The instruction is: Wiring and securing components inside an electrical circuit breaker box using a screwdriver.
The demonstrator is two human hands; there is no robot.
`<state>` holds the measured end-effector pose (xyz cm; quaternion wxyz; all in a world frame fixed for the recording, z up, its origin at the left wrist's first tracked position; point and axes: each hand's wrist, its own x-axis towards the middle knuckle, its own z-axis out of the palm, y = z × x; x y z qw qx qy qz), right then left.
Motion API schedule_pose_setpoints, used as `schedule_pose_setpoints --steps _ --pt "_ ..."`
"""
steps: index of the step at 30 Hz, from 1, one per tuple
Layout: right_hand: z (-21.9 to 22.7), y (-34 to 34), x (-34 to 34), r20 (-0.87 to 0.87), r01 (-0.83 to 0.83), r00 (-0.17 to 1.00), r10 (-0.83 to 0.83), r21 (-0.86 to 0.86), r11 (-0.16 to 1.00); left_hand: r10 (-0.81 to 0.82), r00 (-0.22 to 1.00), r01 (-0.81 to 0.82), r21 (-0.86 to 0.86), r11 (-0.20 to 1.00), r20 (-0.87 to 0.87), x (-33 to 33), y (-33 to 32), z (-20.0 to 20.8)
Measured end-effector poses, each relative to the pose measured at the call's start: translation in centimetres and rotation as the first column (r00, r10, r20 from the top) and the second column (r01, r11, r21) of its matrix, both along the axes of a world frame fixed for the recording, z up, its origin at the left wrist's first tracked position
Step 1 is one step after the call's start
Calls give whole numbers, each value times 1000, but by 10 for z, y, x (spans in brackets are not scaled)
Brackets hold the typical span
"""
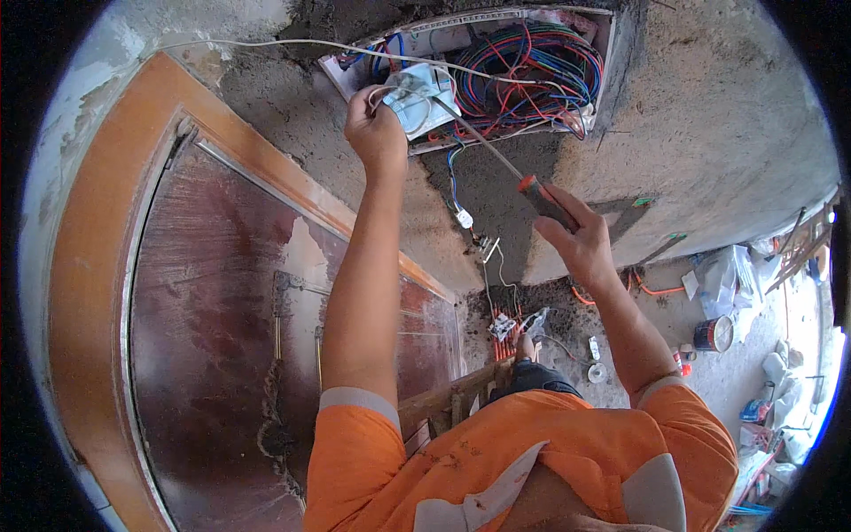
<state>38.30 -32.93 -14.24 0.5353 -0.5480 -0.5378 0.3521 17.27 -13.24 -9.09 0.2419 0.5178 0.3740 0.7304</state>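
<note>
My left hand (377,133) is closed on a pale blue-and-white device (415,96) with thin white cable looped about it; its exact kind is not clear. It sits at the left part of a recessed wall box (607,58). My right hand (578,232) grips a screwdriver (493,147) by its dark, red-collared handle. The long shaft slants up and left, its end at the device's edge; whether the tip touches a screw cannot be seen. Beside the device, a thick coil of red, blue, green and black wires (523,75) fills the box.
A white cable (292,42) crosses the box front. Below hang wires with a white connector (464,218). At left stands a reddish-brown door (204,293) in an orange-brown frame (84,257). Wooden rungs (456,399) are under me. A bucket (714,334) and plastic bags (731,279) lie right.
</note>
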Motion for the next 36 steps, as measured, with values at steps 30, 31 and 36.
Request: schedule_pose_setpoints --steps 30,31,36 --pt "106 132 0 863 -63 491 -122 175 982 239 506 -409 13 912 -829 19 35 9" --pt "109 131 1 865 -69 486 -126 182 981 247 510 -413 17 910 -824 26 31 13" --pt "104 149 2 817 -53 565 -110 169 984 158 505 -469 -116 875 -849 40 22 19"
